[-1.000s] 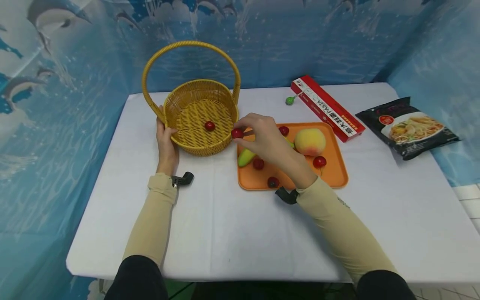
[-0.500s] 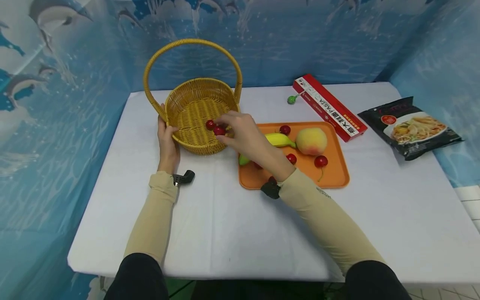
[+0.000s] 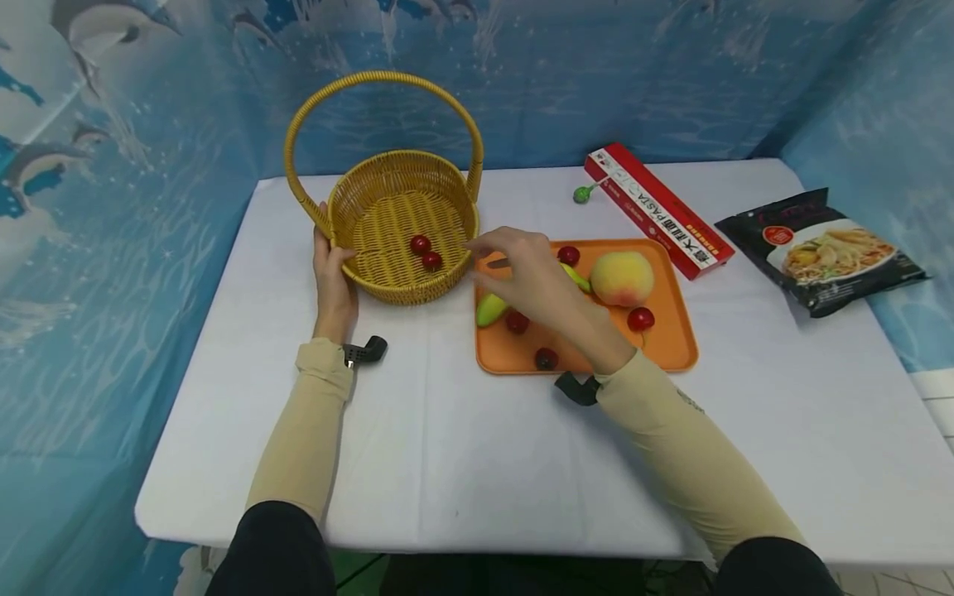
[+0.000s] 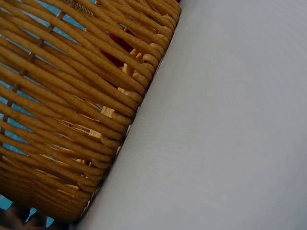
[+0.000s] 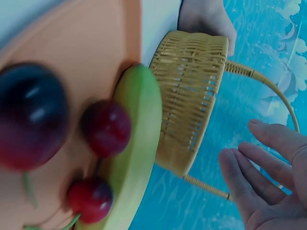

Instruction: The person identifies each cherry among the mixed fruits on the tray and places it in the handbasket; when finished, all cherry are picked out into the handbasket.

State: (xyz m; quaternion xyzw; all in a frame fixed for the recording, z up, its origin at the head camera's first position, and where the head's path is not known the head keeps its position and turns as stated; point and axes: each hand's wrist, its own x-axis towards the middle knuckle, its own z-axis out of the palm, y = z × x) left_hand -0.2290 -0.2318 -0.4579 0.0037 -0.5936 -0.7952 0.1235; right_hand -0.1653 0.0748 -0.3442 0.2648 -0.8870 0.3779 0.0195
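Observation:
My left hand (image 3: 333, 281) grips the left side of a yellow wicker basket (image 3: 406, 294), thumb over the rim; the left wrist view shows only its woven wall (image 4: 62, 100) and white cloth. Two red cherries, one cherry (image 3: 421, 244) and another cherry (image 3: 431, 261), lie together inside. Above the left part of an orange tray (image 3: 674, 352) hovers my right hand (image 3: 531, 277), thumb and fingers apart, holding nothing. It partly hides a banana (image 3: 489, 310). The tray also bears a peach (image 3: 622, 279) and several cherries, one of them a cherry (image 3: 641, 319) with a stem.
Behind the tray a red pasta box (image 3: 659, 211) lies slanted, with a small green stemmed item (image 3: 583, 194) at its left end. A black noodle packet (image 3: 823, 252) lies at the far right. The basket's tall handle (image 3: 383, 76) arches upward.
My right hand brought a cherry into the basket, let go of it beside the first one, and drew back right over the tray. The left hand stayed on the basket.

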